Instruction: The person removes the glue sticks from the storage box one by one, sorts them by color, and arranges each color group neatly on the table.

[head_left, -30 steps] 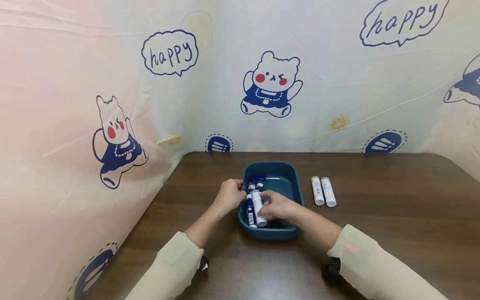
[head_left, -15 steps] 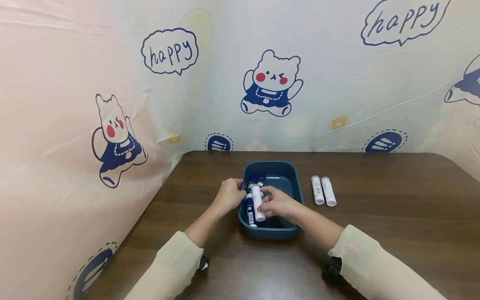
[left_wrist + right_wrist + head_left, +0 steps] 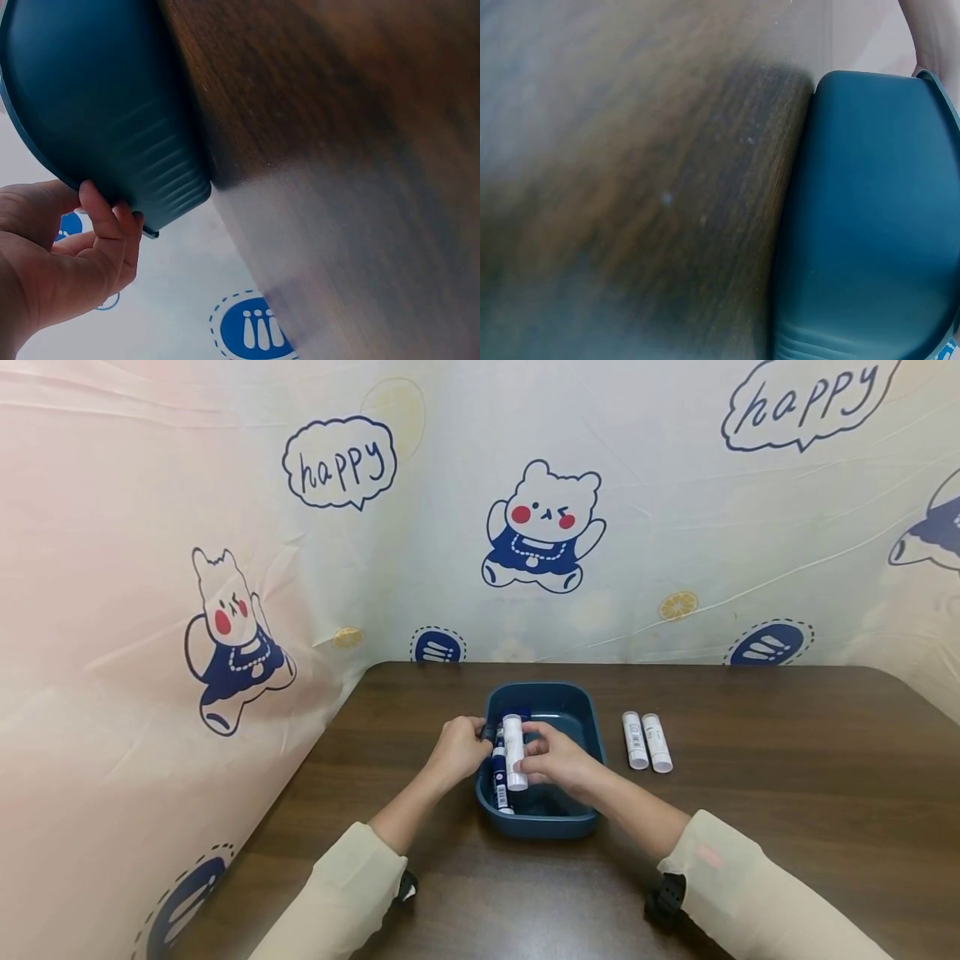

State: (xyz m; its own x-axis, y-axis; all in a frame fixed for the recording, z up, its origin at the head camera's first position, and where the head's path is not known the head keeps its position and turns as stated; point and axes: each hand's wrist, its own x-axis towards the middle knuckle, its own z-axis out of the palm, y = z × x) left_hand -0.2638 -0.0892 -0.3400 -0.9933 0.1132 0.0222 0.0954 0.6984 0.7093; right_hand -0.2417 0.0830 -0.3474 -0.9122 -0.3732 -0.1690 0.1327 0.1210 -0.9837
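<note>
White tube [image 3: 513,752]: shifting farther off; right hand [image 3: 558,764] pinching it, fingers tube-wide; left hand [image 3: 456,753] gripping left rim of tub [image 3: 540,831]; best keeping clear of blue tube [image 3: 501,783].

The word "happy" appears 2 times in blue script on a pale curtain [image 3: 450,543] — in the left bubble [image 3: 340,464] and in the right bubble [image 3: 810,403], its top out of view. Print on 2 white tubes [image 3: 634,741] on the table [image 3: 787,768] — and on a blue tube [image 3: 500,781] in the bin [image 3: 540,830] — is too small to read.
</note>
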